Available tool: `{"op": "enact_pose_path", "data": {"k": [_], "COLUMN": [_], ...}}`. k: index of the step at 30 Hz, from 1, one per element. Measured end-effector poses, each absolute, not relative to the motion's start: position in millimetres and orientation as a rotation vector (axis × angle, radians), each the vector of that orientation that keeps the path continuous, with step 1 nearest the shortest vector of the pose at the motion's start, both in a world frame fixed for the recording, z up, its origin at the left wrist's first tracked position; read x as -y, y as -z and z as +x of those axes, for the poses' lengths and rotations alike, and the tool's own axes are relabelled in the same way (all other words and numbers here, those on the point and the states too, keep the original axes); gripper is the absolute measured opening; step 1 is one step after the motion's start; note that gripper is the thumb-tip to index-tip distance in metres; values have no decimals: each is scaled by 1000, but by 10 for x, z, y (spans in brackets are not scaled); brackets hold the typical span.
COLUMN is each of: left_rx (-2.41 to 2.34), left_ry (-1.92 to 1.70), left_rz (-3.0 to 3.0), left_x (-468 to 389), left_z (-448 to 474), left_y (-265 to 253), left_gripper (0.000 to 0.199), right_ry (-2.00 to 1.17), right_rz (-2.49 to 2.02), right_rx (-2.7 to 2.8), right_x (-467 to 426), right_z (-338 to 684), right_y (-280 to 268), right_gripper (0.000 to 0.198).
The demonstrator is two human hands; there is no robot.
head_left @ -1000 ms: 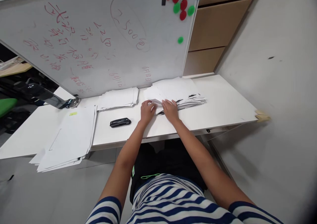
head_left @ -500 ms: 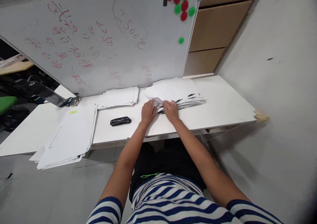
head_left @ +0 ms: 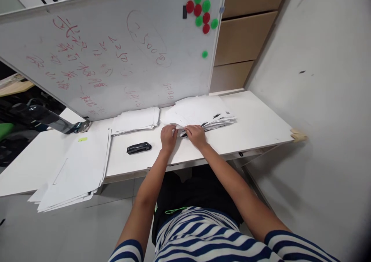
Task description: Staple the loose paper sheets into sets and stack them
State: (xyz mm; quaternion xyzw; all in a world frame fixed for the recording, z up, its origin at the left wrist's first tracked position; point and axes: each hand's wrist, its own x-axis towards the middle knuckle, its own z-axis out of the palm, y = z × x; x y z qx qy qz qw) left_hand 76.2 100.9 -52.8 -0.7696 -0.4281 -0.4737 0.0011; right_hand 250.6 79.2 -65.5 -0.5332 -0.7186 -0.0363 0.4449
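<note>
As both your hands meet at its near edge, the paper stack [head_left: 194,109] lies right there on the worktop [head_left: 246,126], fanning away beyond your fingers, its layers uneven and dark-marked out past your right hand [head_left: 197,135]. And look at the grip: your left hand [head_left: 169,138] pinches the near-left edge, fingers curled in, while your right hand, just beside it, pinches the same edge a touch further along! A lip of white sheet bridges the gap between the two. Left of your left hand, well clear of it, sits the black stapler [head_left: 139,148]. Ahead and left of that hand, a smaller paper pile [head_left: 136,119]; further left, larger sheets [head_left: 78,173] overhang the worktop's near edge, a yellow tag [head_left: 82,139] on top. Beyond them, far to the left, there's the bottle [head_left: 56,121]. Straight ahead of your hands, the whiteboard [head_left: 174,57] stands with red handwriting, magnets [head_left: 197,9] in red and green clustered high up, and cardboard boxes [head_left: 246,34] rise beyond to the right.
</note>
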Motion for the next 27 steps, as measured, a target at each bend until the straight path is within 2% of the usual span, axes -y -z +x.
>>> {"op": "enact_pose_path", "data": {"k": [5,10,13,15,17,19,20,22,23,27], "left_rx": [1254,1313,1462,1747,2181,2638,2841,3175,3286,3331], "left_ry": [1566,1427,1362,1423,1696,2176,2455,2913,3032,2978], "left_rz": [-2354,-2328,-2272,-2178,-1941,-1576,-1403,-1112,-1007,-761], "left_x": [-240,719,1155,1355,1461,1465,1432,1319,1251,1012], "left_z": [581,163,-41,-101,-104,-76,-59,-28,-12,48], "left_y": [370,613,832,933,965,925,885,796,759,723], "left_gripper": [8,15,14,14,37,60,65,65,61,43], "right_ry": [203,58,-86,-148,-170,-175,-179,-199,-213,-265], "right_rz": [-1169,-1025,-1021,-1018,-1011,-1013,-1018,-1030,-1039,-1057], "right_rx": [1844,1976,1984,2009,2037,2057,2069,2106,2131,2221], "right_x": [-323,526,889,1022,1078,1078,1067,1043,1034,1036], "right_z": [2307,2072,2003,1975,1962,1962,1963,1963,1961,1958], "right_y": [494,566,712,820,908,960,970,963,949,866], "right_gripper": [28,31,29,28,28,29,29,28,28,26]}}
